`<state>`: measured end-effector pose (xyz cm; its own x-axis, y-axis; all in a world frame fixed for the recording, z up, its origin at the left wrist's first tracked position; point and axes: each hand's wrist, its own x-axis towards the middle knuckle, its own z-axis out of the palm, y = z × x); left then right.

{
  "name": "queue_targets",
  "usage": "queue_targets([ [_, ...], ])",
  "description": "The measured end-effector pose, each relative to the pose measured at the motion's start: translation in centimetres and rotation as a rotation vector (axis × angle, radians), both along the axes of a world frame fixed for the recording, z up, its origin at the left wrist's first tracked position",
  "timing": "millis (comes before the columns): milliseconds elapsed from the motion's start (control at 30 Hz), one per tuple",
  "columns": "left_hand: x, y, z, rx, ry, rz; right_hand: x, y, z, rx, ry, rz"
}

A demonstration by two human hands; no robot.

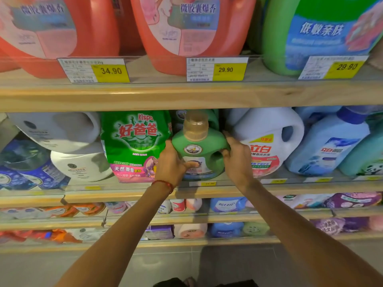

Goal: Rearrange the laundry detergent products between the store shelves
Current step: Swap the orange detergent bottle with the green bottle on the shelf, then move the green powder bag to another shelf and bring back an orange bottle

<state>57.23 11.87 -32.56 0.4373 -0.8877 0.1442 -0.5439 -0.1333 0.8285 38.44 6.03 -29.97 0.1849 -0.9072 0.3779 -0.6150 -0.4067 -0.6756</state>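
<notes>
Our two bare forearms reached up from the bottom of the view, the left wrist wearing a red string bracelet (163, 184). Our left hand (172, 164) pressed the left flank of one green detergent bottle (200, 150), its thumb laid across the label; our right hand (236, 160) wrapped the right side, fingers curled through the handle opening. Both hands were closed on the bottle, which stood upright at the front edge of the middle shelf (124, 195), tan cap uppermost. It sat tightly between one green refill pouch (134, 146) on its left and one white jug (267, 139) with a red label on its right, with little room on either side. Above, two red jugs (190, 27) and one green jug (310, 34) stood behind three yellow price tags (226, 69). Two lower shelves held smaller packs, too blurred to count.
</notes>
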Motion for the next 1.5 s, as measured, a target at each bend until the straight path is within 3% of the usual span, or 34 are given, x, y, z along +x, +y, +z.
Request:
queue_targets([
  [133, 0.0, -0.2, 0.4, 0.065, -0.099, 0.076, 0.4, -0.5, -0.2, -0.024, -0.005, 0.001],
  [733, -1.5, -0.9, 0.1, 0.026, 0.014, 0.127, 1.0, -2.4, -1.0, -0.004, 0.053, 0.018],
  [833, -2.1, -0.4, 0.6, 0.031, -0.006, 0.13, 0.4, -0.7, -0.7, 0.015, -0.015, 0.01],
  [967, -3.4, 2.8, 0.5, -0.07, -0.006, 0.16, 1.0, 3.9, -0.1, -0.114, -0.183, 0.079],
  [1067, -2.8, 6.0, 0.1, -0.173, -0.016, 0.213, 2.4, 6.2, 0.5, -0.108, -0.23, 0.206],
  [1200, 0.9, 8.9, 0.4, -0.168, -0.063, 0.335, 4.7, 7.5, 1.5, -0.139, -0.255, 0.273],
  [1367, 7.0, 10.2, 0.8, -0.08, -0.092, 0.427, 8.3, 8.5, 1.0, 0.015, -0.166, 0.327],
  [1500, 10.8, 9.9, 0.2, -0.066, -0.064, 0.383, 11.5, 8.2, -0.1, 0.18, -0.08, 0.271],
])
